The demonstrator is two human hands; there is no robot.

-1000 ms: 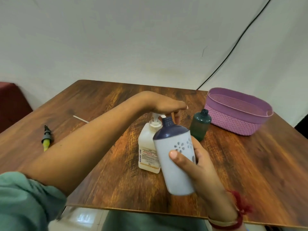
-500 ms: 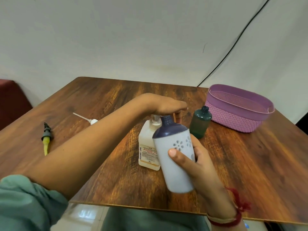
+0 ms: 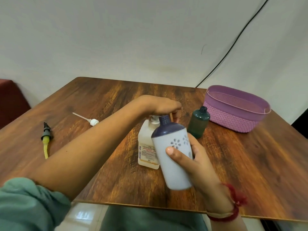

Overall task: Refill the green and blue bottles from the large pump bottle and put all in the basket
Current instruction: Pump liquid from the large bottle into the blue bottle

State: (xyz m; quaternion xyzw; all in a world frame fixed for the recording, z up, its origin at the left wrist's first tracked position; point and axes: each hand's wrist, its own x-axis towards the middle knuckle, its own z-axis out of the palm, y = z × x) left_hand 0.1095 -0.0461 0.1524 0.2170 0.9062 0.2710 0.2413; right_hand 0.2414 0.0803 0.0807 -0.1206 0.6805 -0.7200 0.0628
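Note:
The large white pump bottle stands mid-table. My left hand lies palm down on its pump head and presses it with fairly straight fingers; the nozzle is mostly hidden beneath. My right hand grips the blue bottle, white-bodied with a dark blue top and flower marks, and holds it tilted with its open neck just under the pump. The dark green bottle stands uncapped behind it, next to the purple basket, which holds nothing I can see.
A white pump cap with a dip tube lies at the back left of the wooden table. A black spray nozzle with a yellow tube lies further left. A black cable runs down the wall behind.
My left hand has sunk slightly onto the pump head. The blue bottle stays under the nozzle in my right hand. The view shifted, bringing the white cap into sight.

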